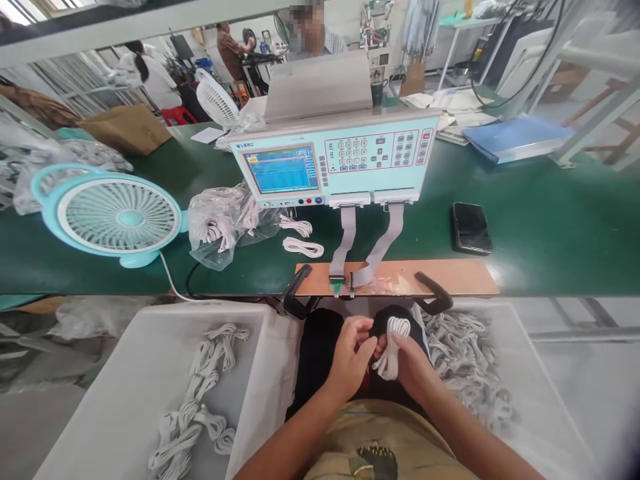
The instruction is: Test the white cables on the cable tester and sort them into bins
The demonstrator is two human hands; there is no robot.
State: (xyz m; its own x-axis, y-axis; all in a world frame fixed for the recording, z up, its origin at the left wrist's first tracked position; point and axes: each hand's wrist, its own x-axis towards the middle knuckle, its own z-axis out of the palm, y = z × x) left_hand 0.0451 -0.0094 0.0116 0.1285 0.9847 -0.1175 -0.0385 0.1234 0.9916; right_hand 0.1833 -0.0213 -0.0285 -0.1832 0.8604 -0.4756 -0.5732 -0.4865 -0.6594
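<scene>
A folded bundle of white cable, gathered tight at its middle with loops at the top, is gripped in my right hand above my lap. Just to its left is my left hand, fingers curved and the thumb apart from them. I see nothing between those fingers. Ahead of both hands, two grey ribbon cables run from a test instrument with a lit screen down to small connectors on a copper-coloured board at the table edge.
White bins with cable bundles flank my lap: left bin, right bin. Black clamps grip the board. On the green table are a blue fan, bagged cables, two loose bundles and a phone. People sit beyond.
</scene>
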